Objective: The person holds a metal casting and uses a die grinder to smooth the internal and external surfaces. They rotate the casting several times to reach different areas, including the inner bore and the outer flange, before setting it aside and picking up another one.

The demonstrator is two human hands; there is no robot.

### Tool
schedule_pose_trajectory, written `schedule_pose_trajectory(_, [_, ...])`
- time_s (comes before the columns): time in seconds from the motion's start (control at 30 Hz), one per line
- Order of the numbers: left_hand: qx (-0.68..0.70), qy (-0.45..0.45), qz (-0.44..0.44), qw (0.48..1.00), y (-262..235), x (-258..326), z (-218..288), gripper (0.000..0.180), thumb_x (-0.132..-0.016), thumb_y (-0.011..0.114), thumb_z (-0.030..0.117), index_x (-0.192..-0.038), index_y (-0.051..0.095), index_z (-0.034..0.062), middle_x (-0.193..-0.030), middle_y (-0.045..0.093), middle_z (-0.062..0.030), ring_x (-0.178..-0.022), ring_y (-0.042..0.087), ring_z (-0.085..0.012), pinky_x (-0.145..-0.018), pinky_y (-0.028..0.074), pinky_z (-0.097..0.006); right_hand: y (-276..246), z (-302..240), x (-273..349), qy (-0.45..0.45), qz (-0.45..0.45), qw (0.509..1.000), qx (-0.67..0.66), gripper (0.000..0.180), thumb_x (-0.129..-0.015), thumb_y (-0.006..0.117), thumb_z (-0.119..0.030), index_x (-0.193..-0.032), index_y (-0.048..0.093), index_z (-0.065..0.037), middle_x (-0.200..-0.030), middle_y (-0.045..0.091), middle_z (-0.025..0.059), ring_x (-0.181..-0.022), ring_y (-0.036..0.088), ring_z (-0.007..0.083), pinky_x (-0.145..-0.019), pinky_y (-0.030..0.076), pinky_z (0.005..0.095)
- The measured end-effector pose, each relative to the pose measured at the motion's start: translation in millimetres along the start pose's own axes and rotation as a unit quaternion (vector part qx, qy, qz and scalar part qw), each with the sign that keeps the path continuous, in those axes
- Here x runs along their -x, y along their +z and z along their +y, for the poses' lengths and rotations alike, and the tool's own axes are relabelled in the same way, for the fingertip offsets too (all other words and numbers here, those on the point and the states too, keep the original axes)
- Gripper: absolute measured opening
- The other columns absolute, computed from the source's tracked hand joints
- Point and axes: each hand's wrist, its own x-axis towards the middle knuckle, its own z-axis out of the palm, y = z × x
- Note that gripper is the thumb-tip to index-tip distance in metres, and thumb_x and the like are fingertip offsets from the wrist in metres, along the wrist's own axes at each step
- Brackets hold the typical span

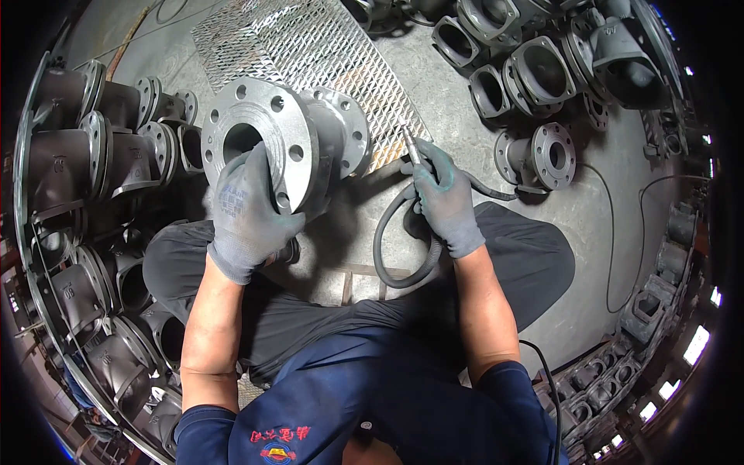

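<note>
My gloved left hand (249,213) is closed on the near rim of a grey cast valve body (298,108). Its fingers reach into the round bore of the big flange, which faces up and left. Bolt holes ring that flange, and a second flange shows behind it. In my gloved right hand (446,205) is a slim, pen-shaped metal air grinder (411,144), its tip pointing up and left. The tool is to the right of the casting, apart from it. A dark ribbed hose (381,248) loops below my right hand. My left fingertips are partly hidden in the bore.
A perforated metal sheet (310,46) lies on the concrete floor ahead. Dark flanged castings fill a rack (31,139) on the left. More castings (540,70) are piled at the far right, with one flanged casting (552,156) by itself nearer. A thin cable (612,232) trails on the right.
</note>
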Motion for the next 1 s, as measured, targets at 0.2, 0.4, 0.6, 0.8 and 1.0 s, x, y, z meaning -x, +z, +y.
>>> schedule_pose_trajectory(0.2, [0.126,-0.101,0.038,0.986,-14,-4,-5,0.074,-0.075,0.091,0.011,-0.140,0.061,-0.0053,-0.115,0.078,-0.0177,-0.104,0.078,-0.0257,-0.094,0.060,-0.038,-6,-11,10,-0.039,0.000,0.999,0.023,0.045,-0.110,0.060,-0.007,-0.155,0.058,-0.003,-0.105,0.077,0.0102,-0.079,0.069,0.0108,-0.074,0.058,0.0285])
schedule_pose_trajectory(0.4, [0.311,-0.284,0.102,0.901,-38,18,-32,0.042,-0.082,0.088,0.008,-0.116,0.068,-0.0046,-0.099,0.076,-0.0063,-0.085,0.068,-0.0117,-0.079,0.058,-0.031,3,-10,10,-0.040,-0.041,0.998,0.012,0.049,-0.108,0.061,-0.008,-0.157,0.058,-0.002,-0.110,0.076,0.0052,-0.080,0.060,0.0053,-0.073,0.051,0.0237])
schedule_pose_trajectory(0.6, [0.371,-0.323,0.115,0.863,-39,49,-48,0.046,-0.088,0.081,0.008,-0.129,0.066,-0.0051,-0.105,0.075,-0.0063,-0.090,0.070,-0.0123,-0.084,0.057,-0.030,23,-11,-1,0.014,-0.057,0.998,0.005,0.048,-0.110,0.060,-0.005,-0.157,0.055,0.000,-0.107,0.076,0.0094,-0.075,0.068,0.0102,-0.071,0.057,0.0258])
schedule_pose_trajectory(0.8, [0.436,-0.337,0.133,0.824,-41,59,-58,0.055,-0.084,0.081,0.006,-0.135,0.064,-0.0059,-0.112,0.075,-0.0088,-0.097,0.071,-0.0146,-0.090,0.058,-0.032,40,-3,-8,0.014,-0.067,0.998,-0.011,0.050,-0.111,0.060,-0.010,-0.161,0.055,-0.003,-0.114,0.076,0.0042,-0.078,0.063,0.0040,-0.064,0.050,0.0209])
schedule_pose_trajectory(1.0, [0.378,-0.355,0.107,0.848,-50,69,-65,0.064,-0.080,0.088,0.016,-0.135,0.062,-0.0054,-0.114,0.074,-0.0130,-0.098,0.071,-0.0183,-0.088,0.059,-0.036,59,-13,-21,0.001,-0.056,0.998,0.023,0.051,-0.108,0.062,-0.009,-0.158,0.056,0.003,-0.097,0.073,0.0045,-0.071,0.058,0.0048,-0.064,0.050,0.0233])
